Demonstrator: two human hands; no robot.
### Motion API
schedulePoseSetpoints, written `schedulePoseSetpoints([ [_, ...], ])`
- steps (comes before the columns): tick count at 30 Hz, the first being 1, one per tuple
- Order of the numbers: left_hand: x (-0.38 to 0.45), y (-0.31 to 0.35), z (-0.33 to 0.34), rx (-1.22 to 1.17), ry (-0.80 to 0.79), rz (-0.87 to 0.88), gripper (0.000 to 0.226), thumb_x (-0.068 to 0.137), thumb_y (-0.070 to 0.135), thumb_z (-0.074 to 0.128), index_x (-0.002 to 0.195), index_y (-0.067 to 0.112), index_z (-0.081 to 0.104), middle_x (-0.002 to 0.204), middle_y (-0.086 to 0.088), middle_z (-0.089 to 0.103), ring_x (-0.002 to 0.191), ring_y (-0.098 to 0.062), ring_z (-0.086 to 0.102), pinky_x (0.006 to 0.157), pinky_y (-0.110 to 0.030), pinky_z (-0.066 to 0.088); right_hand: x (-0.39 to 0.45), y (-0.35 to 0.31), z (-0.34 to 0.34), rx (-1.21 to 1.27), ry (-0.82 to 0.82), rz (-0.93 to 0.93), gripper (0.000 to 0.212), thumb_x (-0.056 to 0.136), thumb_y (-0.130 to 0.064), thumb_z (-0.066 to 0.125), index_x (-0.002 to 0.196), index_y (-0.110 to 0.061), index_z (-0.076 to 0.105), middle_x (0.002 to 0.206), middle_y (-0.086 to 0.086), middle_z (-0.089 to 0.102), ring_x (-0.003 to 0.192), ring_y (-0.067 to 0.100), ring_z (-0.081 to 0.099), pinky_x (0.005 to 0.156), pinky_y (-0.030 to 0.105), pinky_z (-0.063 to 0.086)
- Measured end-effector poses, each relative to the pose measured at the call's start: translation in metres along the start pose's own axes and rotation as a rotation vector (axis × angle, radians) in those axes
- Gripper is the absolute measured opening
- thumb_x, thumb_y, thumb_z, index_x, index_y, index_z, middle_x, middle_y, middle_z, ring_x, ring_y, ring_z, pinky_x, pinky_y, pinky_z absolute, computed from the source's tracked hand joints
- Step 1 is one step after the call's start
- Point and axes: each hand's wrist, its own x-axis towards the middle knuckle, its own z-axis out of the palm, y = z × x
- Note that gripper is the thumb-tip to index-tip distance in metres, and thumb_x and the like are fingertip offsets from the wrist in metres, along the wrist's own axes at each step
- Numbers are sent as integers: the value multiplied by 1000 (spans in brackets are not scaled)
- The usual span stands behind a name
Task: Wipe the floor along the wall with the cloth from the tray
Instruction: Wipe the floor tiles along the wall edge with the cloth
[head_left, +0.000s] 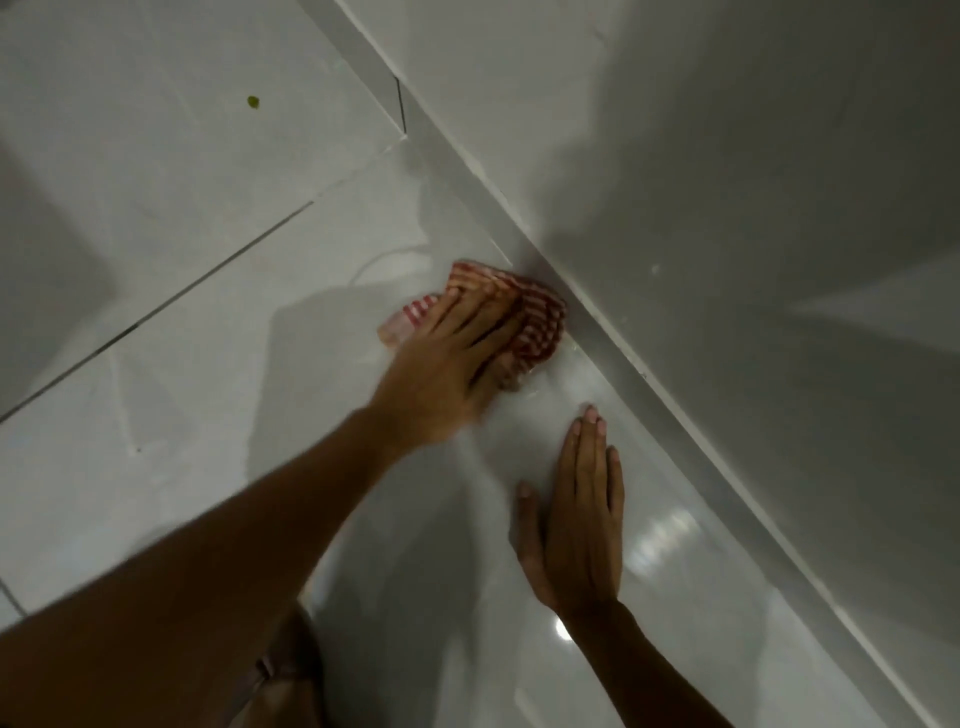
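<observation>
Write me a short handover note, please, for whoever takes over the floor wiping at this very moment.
Left hand: fingers straight, pressing the red-striped cloth onto the floor, right against the skirting of the wall.
Right hand: flat on the floor, holding nothing.
Done: cloth is at the wall; the tray is not in view.
Left: wipe along the wall; how much is already wiped cannot be told.

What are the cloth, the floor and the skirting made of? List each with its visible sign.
Cloth: woven fabric, perhaps cotton, matte. It has red-and-white stripes and soft folds under the left hand.
Floor: glazed ceramic or porcelain tile, glossy. It shows dark grout lines and bright light reflections.
Skirting: smooth grey strip, probably tile, as a dark joint suggests. It could also be painted.
</observation>
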Motion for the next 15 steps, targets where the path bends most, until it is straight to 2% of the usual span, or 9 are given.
schedulePoseSetpoints([
  [1, -1, -12, -5, 8, 4, -13, 48, 112, 31, 40, 155, 13, 53, 164, -11, 50, 156, -34, 39, 133, -53, 19, 0, -1, -1, 6, 6, 6, 87, 110, -48, 42, 175, -1, 8, 187, 14, 7, 174, 28, 7, 141, 49, 12],
  [3, 12, -14, -10, 6, 79, -173, 50, 113, 32, 35, 156, 12, 51, 164, -12, 49, 158, -35, 36, 133, -54, 19, -1, -2, -1, -1, 22, 44, 89, 109, -46, 46, 175, -1, 8, 187, 13, 6, 175, 27, 5, 141, 49, 12],
  [5, 33, 10, -8, -37, 110, -377, 56, 110, 35, 30, 157, 11, 49, 167, -14, 45, 160, -37, 30, 134, -56, 13, -1, -5, 1, 0, 34, 83, 90, 108, -47, 49, 175, -1, 9, 187, 12, 6, 175, 25, 3, 142, 49, 9],
  [7, 43, 39, -3, -121, 130, -482, 58, 107, 35, 32, 153, 7, 54, 165, -17, 46, 159, -39, 31, 134, -55, 8, -2, -7, 2, 13, 35, 112, 90, 108, -50, 48, 175, -3, 9, 186, 12, 6, 175, 24, 2, 142, 47, 6],
  [11, 25, 69, 7, -175, 91, -405, 63, 101, 38, 31, 151, 7, 54, 164, -18, 47, 158, -40, 33, 134, -57, 10, -2, -4, 4, 2, 19, 116, 90, 109, -55, 41, 175, -4, 8, 186, 12, 5, 175, 24, 1, 142, 44, 4],
  [15, 14, 66, 12, -182, 29, -305, 60, 103, 35, 33, 153, 8, 52, 165, -16, 46, 158, -39, 32, 133, -60, 15, -6, -4, 5, -12, 31, 133, 92, 108, -53, 48, 175, -3, 9, 186, 13, 5, 175, 25, 2, 142, 44, 5],
])
